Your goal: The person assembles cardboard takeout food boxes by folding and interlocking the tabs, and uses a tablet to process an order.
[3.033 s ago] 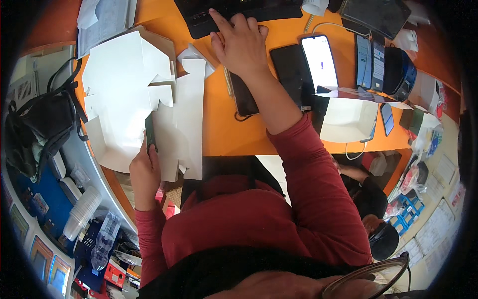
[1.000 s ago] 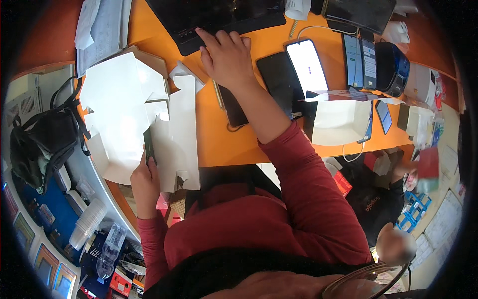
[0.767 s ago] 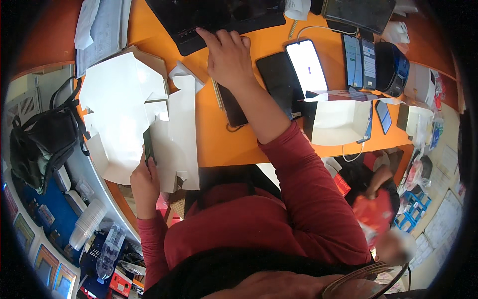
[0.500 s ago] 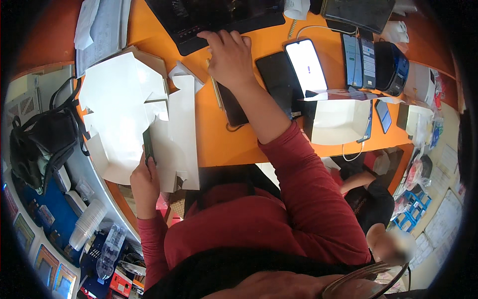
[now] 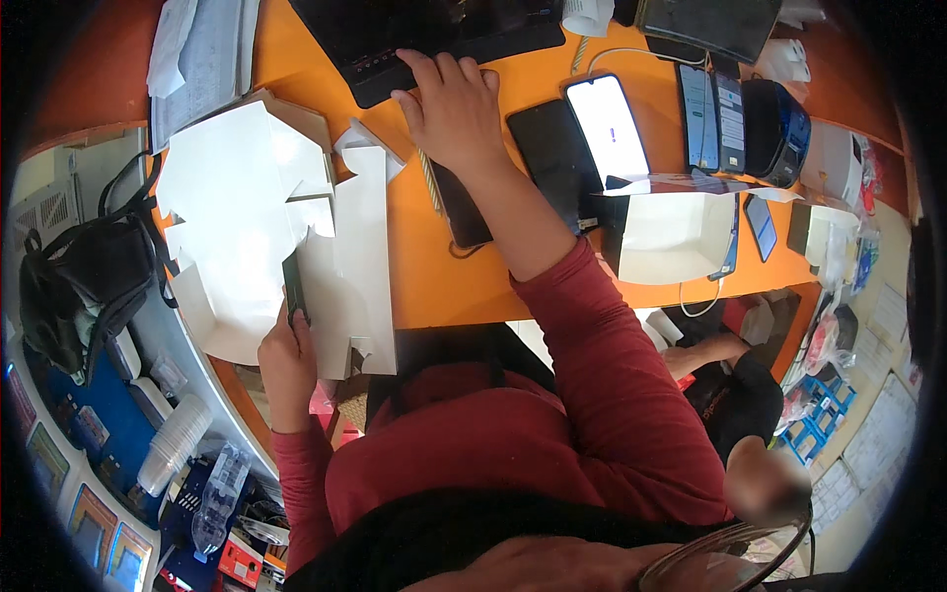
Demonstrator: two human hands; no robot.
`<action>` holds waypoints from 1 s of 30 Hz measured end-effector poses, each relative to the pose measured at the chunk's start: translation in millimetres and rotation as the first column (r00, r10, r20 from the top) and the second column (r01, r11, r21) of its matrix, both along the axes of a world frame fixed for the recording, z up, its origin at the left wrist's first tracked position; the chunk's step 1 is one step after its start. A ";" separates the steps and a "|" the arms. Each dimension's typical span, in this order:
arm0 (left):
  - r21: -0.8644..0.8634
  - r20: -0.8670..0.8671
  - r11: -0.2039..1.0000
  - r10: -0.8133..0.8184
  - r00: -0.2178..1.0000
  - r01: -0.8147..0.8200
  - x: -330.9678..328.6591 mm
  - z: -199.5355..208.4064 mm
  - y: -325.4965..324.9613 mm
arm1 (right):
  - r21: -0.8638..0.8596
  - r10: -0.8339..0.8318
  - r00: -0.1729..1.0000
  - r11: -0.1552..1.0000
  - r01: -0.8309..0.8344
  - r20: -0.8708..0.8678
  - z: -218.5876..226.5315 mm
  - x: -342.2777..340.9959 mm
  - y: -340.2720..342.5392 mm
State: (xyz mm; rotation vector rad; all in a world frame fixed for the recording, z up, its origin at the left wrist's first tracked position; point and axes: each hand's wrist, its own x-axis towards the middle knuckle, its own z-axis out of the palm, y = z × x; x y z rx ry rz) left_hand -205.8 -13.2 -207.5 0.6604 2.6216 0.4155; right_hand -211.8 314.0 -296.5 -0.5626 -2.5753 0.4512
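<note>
At the top, my right hand (image 5: 456, 118) reaches over the near edge of a large black screen (image 5: 434, 35). Its fingers are apart, and the index fingertip is at the row of small icons along that edge. My left hand (image 5: 288, 360) grips a dark green, narrow, flat object (image 5: 294, 286), whose far end lies against unfolded white cardboard (image 5: 242, 187). The kind of object is hard to make out. Beneath my right forearm lies a dark phone (image 5: 464, 209), partly hidden. To its right are a black device (image 5: 549, 148) and a phone with a lit white screen (image 5: 606, 128).
An open white-lined box (image 5: 676, 237) stands at the orange table's right side, next to a small blue phone (image 5: 761, 229). Two lit phones (image 5: 712, 113) and a card terminal (image 5: 777, 133) are behind it. Papers (image 5: 202, 59) lie far left. Another person (image 5: 735, 395) is low on the right.
My right thumb has spread away from the fingers, and the hand has shifted slightly at the screen's edge. The other person's arm and head have moved a little. My left hand stays put.
</note>
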 end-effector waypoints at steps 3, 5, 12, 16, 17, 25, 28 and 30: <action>-0.004 0.015 1.000 0.012 1.000 -0.012 0.1 -2.5 -3.2 | 0.003 -0.005 1.000 1.000 0.005 0.023 0.8 -0.2 -0.4; -0.008 0.022 1.000 0.011 1.000 -0.010 -0.7 -2.9 -4.4 | 0.022 -0.014 1.000 1.000 0.014 0.024 -1.5 -0.6 0.2; 0.014 -0.003 1.000 -0.008 1.000 0.008 -0.2 -4.2 -5.3 | 0.040 -0.014 1.000 0.999 0.013 0.008 -3.3 -0.8 0.3; -0.017 0.005 1.000 -0.003 1.000 0.003 -0.7 -2.3 -3.8 | 0.030 -0.017 1.000 0.999 0.017 0.008 -5.4 -1.1 1.4; -0.001 0.007 1.000 0.002 1.000 -0.002 -0.4 -2.6 -3.9 | 0.035 -0.019 1.000 0.999 0.019 0.002 -5.6 -1.1 1.3; -0.021 0.025 1.000 -0.007 1.000 0.008 -2.1 0.1 -3.0 | 0.054 -0.015 0.999 0.998 0.013 0.035 -3.9 -1.4 -0.8; 0.018 -0.013 0.999 -0.031 0.999 0.031 -0.8 -1.7 -4.2 | 0.064 -0.004 1.000 0.998 0.002 0.029 -5.0 -0.6 -1.0; 0.004 -0.001 1.000 -0.022 1.000 0.022 -0.7 -0.4 -2.6 | 0.065 0.000 1.000 0.998 -0.002 0.025 -5.9 -0.5 -1.1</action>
